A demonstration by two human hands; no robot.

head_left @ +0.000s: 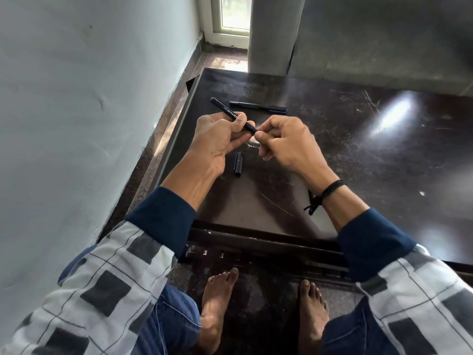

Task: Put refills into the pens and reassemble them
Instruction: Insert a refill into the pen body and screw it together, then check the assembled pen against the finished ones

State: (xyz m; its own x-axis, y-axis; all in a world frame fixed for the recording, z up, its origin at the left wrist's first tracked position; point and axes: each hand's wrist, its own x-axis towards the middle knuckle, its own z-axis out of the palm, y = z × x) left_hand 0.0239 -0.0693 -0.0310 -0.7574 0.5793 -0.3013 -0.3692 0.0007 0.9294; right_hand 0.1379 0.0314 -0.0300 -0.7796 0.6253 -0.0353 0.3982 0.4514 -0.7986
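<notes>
Both hands are held just above the table (371,155), close together. A black barrel (224,109) is gripped round its middle by the left hand (220,137), with fingers and thumb curled about it. The right hand (286,144) is curled as well, its thumb and forefinger pinched at the barrel's near end. Whether a refill or a tip piece is held there cannot be told, since the spot is covered by the fingertips.

The barrel's long axis runs from far left to near right. Its far end projects beyond the left fist, and its near end is pointed straight at the right hand, which touches it. Any push or twist would probably have to be made along that slanted line by the right hand, with the left serving as the clamp.

The barrel is seen to be slim, straight and matt black, with white lettering along its side.

A cap (238,163) lies on the table just below the gap between the hands, slightly nearer the left wrist, its length pointing away from the person. A second pen (258,108), dark and apparently whole, lies beyond the hands, set crosswise.
</notes>
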